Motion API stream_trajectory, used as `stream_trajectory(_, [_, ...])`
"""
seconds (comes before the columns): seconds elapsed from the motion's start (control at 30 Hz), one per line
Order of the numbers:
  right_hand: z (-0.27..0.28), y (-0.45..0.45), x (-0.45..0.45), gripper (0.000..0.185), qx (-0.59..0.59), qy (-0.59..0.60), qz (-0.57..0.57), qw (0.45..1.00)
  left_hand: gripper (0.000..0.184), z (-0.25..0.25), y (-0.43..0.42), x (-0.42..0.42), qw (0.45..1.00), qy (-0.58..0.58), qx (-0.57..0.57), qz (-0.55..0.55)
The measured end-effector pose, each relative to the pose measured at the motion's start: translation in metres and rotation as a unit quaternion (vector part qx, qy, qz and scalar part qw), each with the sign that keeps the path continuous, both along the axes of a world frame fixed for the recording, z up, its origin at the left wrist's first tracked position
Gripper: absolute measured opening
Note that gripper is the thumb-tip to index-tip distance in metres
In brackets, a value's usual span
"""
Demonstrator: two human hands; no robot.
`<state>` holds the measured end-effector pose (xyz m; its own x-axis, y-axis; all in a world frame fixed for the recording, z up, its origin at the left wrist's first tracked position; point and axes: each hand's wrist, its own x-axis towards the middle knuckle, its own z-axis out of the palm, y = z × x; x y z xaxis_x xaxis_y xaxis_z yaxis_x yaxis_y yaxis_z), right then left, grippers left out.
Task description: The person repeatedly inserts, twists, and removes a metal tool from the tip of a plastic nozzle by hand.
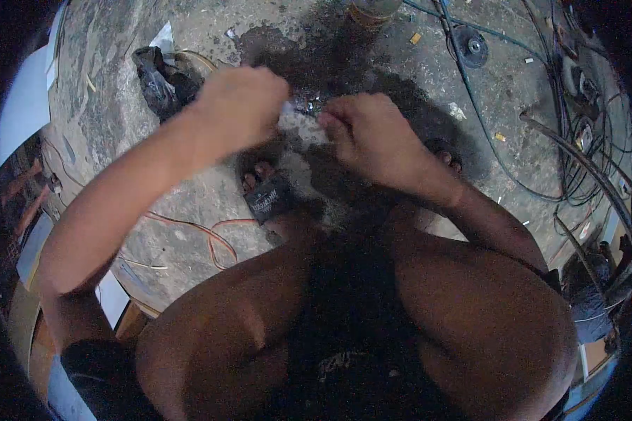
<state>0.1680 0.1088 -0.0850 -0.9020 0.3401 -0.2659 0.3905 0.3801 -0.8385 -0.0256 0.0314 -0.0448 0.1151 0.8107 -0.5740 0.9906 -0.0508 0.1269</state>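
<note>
My left hand (244, 103) is raised over the floor with its fingers curled closed. A small pale bit (288, 108) shows at its fingertips, too blurred to name. Facing it, my right hand (372, 133) is closed too, thumb and forefinger pressed together in a pinch. What the right fingers hold, if anything, is too small to tell. A short gap separates the hands. Behind and left of my left hand lies a crumpled black plastic bag (163, 83). Below the hands are my feet in dark slide sandals (270, 198).
Dark wet patches stain the concrete floor (175, 245). A round container (373, 12) stands at the top. A dark disc (471, 46) lies upper right, near a long hose (474, 105) and tangled cables (597, 147). An orange cord (214, 235) runs at lower left.
</note>
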Motion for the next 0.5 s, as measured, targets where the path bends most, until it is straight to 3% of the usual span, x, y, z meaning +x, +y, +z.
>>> stream_trajectory(0.07, [-0.001,0.013,0.020,0.018,0.066,-0.032,-0.022,0.997,0.014,-0.004,-0.003,-0.045,0.976,0.211,-0.059,0.025])
stream_trajectory(0.13, [-0.003,0.026,0.040,0.019,0.083,-0.067,-0.027,0.994,0.016,-0.011,-0.028,-0.110,0.956,0.287,-0.058,0.024])
stream_trajectory(0.23, [0.000,0.022,0.055,0.021,0.017,-0.090,-0.013,0.996,0.020,0.007,-0.030,-0.092,0.969,0.241,0.001,0.057])
stream_trajectory(0.33, [0.001,0.010,0.042,0.019,-0.038,-0.009,-0.003,0.999,0.017,0.011,-0.019,-0.049,0.987,0.117,0.053,0.093])
stream_trajectory(0.37, [0.007,0.009,0.035,0.017,-0.045,0.025,-0.009,0.999,0.016,0.009,-0.019,-0.045,0.990,0.028,0.111,0.078])
stream_trajectory(0.43, [0.021,0.010,0.026,0.015,-0.046,0.085,-0.017,0.995,0.015,0.004,-0.020,-0.039,0.963,-0.151,0.221,0.039])
stream_trajectory(0.5, [0.037,0.015,0.023,0.014,-0.029,0.139,-0.022,0.990,0.018,0.016,-0.018,-0.031,0.938,-0.253,0.226,0.066])
